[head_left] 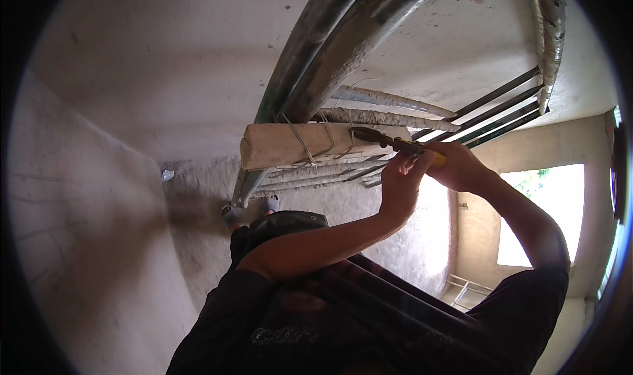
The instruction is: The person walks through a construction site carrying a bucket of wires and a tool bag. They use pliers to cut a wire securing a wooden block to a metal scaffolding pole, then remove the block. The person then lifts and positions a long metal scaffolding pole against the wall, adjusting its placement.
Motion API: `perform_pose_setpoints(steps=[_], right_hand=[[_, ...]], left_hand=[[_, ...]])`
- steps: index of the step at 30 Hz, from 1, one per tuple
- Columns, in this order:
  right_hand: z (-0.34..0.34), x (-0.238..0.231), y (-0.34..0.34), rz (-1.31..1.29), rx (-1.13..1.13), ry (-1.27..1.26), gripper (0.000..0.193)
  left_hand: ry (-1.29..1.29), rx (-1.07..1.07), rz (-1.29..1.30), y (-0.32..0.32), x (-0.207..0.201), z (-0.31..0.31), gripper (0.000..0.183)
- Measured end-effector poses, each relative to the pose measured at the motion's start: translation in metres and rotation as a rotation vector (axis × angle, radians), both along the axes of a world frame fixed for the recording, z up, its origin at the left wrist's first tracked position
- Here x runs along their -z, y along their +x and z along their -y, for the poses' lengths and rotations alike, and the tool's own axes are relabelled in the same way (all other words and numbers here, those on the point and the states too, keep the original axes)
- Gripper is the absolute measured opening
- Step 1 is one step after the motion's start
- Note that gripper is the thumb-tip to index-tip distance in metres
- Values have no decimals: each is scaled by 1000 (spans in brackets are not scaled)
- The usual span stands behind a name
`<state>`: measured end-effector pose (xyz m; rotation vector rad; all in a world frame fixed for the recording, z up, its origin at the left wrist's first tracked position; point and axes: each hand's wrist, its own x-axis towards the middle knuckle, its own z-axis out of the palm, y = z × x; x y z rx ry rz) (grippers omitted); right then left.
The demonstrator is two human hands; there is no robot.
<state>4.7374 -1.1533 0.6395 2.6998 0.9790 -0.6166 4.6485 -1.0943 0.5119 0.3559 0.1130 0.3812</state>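
Where the wooden beam (270, 147) shows its blunt left end, thick poles (349, 52) slant up from its upper edge. Loops of thin wire (302, 140) wrap its middle; they should lie snug, since a slack strand could let the timber shift. Against or just before the beam's right part, the pliers (389, 142) point their nose leftward; whether it bites wire cannot be told. Just below the beam's right end, the left hand (403, 187) curls its fingers close to the pliers, but whether they pinch tool or wire is hidden. Beyond that end, the right hand (458, 167) wraps the yellow handle firmly. The step appears to be working the binding: slow, even turns, nose square to the strand, should tighten without snapping it.
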Motion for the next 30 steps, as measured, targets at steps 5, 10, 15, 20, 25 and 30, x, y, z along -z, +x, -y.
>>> perform_pose_setpoints(steps=[5, 10, 15, 20, 25, 30], right_hand=[[14, 30, -15, -160, 83, 247, 31], [6, 25, -20, -64, 156, 183, 40], [-6, -20, -36, -105, 144, 126, 37], [-41, -52, -29, -72, -16, -165, 37], [-55, -54, -16, -97, -98, -173, 33], [-75, -55, -8, -126, -185, -208, 36]], left_hand=[[78, 102, -193, -8, 12, 1, 34], [112, 99, -54, -12, 9, -22, 52], [140, 183, 23, -18, -6, -23, 62], [59, 181, 33, -22, -15, -32, 60], [60, 91, -17, -13, -13, -29, 56], [46, 113, 2, -8, -7, -39, 59]])
